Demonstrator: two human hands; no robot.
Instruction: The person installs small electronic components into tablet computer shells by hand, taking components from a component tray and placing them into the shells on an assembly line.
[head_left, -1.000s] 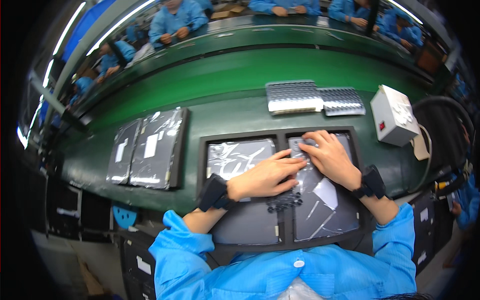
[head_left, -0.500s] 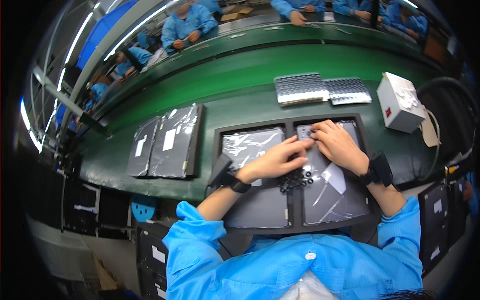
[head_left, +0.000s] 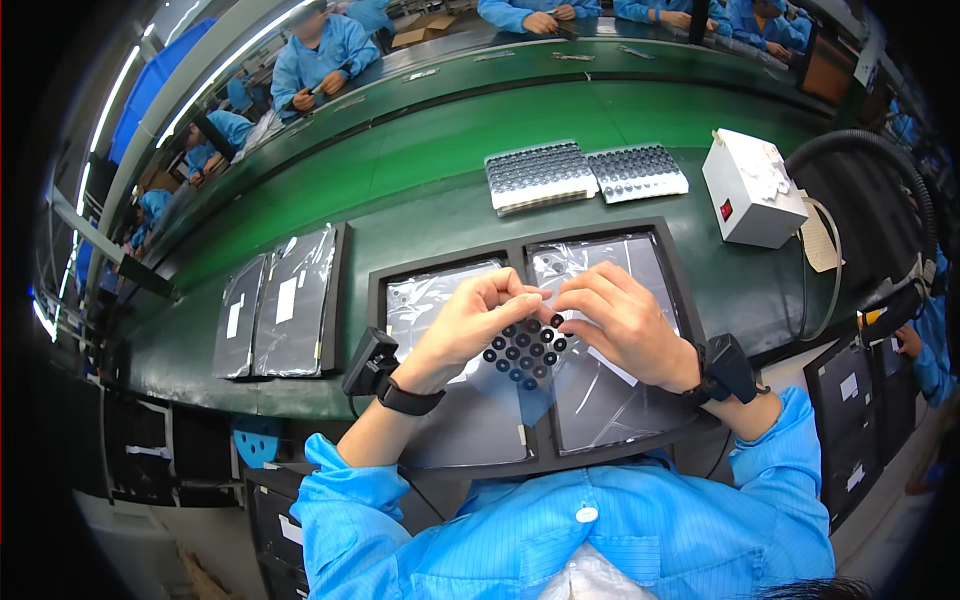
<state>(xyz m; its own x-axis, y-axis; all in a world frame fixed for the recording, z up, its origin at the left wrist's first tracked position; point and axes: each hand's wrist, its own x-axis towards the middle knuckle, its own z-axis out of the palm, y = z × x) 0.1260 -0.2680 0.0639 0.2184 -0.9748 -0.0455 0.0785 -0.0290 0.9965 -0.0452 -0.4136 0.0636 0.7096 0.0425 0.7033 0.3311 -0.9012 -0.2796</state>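
Mid-frame, work shifted off right tablet (head_left: 605,405) onto ring sheet (head_left: 522,354): left hand (head_left: 475,318) pinches it, right hand (head_left: 628,325) at edge, grip unclear.

On the green bench (head_left: 420,222) I see a left tray (head_left: 341,270), a near tray (head_left: 678,275), far dotted sheets (head_left: 540,174), a right-hand box (head_left: 752,192).
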